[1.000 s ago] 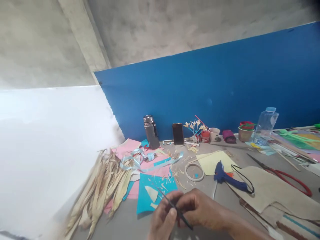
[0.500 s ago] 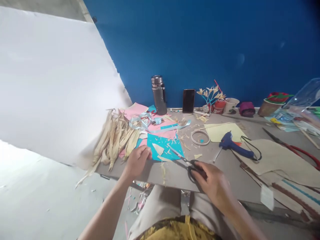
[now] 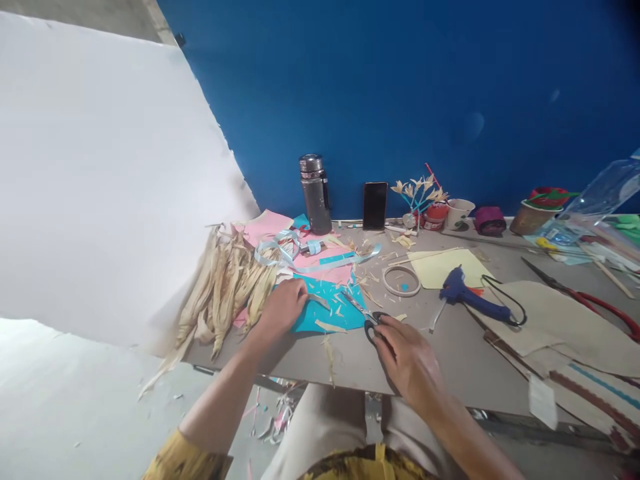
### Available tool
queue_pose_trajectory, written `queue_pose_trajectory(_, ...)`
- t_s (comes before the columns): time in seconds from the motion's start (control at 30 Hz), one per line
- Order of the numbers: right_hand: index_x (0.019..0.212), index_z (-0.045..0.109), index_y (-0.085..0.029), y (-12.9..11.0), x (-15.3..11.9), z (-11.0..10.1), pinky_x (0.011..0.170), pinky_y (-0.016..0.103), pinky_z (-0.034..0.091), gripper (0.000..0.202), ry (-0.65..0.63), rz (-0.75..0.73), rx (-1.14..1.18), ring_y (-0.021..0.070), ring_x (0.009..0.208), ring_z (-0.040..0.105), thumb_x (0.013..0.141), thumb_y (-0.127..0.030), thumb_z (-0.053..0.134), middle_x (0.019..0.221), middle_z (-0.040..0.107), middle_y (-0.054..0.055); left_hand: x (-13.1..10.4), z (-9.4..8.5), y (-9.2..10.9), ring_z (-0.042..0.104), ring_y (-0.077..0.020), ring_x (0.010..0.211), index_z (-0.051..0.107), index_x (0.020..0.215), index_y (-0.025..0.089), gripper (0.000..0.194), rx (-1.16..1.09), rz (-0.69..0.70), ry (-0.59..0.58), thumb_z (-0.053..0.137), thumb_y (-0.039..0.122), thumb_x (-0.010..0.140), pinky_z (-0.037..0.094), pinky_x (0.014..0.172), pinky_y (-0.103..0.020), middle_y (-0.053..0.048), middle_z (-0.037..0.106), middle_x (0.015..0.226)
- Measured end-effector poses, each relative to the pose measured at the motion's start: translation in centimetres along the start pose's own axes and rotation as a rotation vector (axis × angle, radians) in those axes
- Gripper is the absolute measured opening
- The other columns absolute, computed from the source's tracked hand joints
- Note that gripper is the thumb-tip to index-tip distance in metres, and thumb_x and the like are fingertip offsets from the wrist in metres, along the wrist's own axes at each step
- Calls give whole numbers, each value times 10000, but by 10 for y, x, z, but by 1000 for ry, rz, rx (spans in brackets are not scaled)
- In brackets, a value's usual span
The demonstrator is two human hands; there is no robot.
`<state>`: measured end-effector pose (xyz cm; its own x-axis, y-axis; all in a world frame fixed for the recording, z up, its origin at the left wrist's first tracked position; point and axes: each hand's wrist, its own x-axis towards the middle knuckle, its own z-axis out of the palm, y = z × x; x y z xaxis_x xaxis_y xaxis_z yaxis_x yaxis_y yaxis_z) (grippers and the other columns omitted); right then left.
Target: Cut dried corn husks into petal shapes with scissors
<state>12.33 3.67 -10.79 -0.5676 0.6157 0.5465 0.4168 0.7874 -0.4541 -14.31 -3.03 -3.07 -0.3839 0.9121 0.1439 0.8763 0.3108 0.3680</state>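
My left hand (image 3: 285,308) is closed in a pinch over the blue paper (image 3: 307,325). From its fingertips a small pale piece of corn husk (image 3: 319,302) sticks out to the right. My right hand (image 3: 410,357) grips the black handles of a pair of scissors (image 3: 371,315), whose blades point left and away over the blue paper, slightly apart. Thin husk scraps (image 3: 331,327) are scattered on the paper. To the left of my left hand lies a bundle of dried corn husks (image 3: 227,287), hanging partly over the table edge.
Behind the paper stand a thermos (image 3: 315,200) and a phone (image 3: 375,206). Husk flowers (image 3: 419,193) stand near a paper cup (image 3: 459,215). A roll of tape (image 3: 401,269), a blue glue gun (image 3: 470,297) and red-handled shears (image 3: 590,300) lie to the right. Light-blue ribbon (image 3: 280,250) curls over pink paper.
My left hand has moved away from me onto the blue paper and taken the husk piece that lay there. My right hand has shifted slightly left with the scissors.
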Motion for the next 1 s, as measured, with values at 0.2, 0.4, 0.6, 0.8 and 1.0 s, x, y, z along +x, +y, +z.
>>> queue_pose_trajectory(0.2, 1080, 672, -201, -23, 33, -30, 651, 279, 494, 306, -74, 266, 388, 146, 637, 625, 877, -427, 629, 978, 730, 80, -22, -14, 30, 626, -203, 853, 637, 948, 215, 145, -352, 49, 227, 549, 301, 870, 463, 776, -311, -40, 697, 923)
queue_pose_trajectory(0.4, 808, 658, -140, -46, 71, -30, 437, 198, 285, 499, -309, 662, 1278, 73, 505, 438, 789, -638, 633, 752, 677, 56, -46, 9, 67, 619, -228, 914, 665, 842, 241, 136, -329, 336, 500, 537, 241, 888, 469, 874, -374, -66, 687, 878)
queue_pose_trajectory(0.6, 722, 674, -132, -32, 93, -35, 431, 202, 230, 299, -316, 520, 1120, 60, 463, 349, 745, -430, 695, 588, 582, -6, -27, -5, 72, 604, -228, 1015, 640, 1065, 226, 240, -759, 139, 218, 568, 331, 861, 500, 861, -366, -82, 649, 1114)
queue_pose_trajectory(0.8, 740, 700, -137, -11, 125, -47, 481, 207, 320, 161, -469, 367, 785, 84, 527, 465, 765, -251, 590, 673, 672, 20, 21, -7, 74, 574, -140, 670, 612, 761, 154, 239, -1100, 36, -400, 722, 365, 742, 455, 661, -277, -22, 634, 717)
queue_pose_trajectory(1.0, 681, 624, -143, 14, 141, -39, 488, 205, 260, 153, -451, 373, 897, 62, 519, 380, 709, -274, 699, 586, 550, -42, 50, 10, 79, 481, -102, 589, 575, 713, 153, 316, -1249, 74, -507, 769, 403, 710, 372, 604, -253, 15, 561, 632)
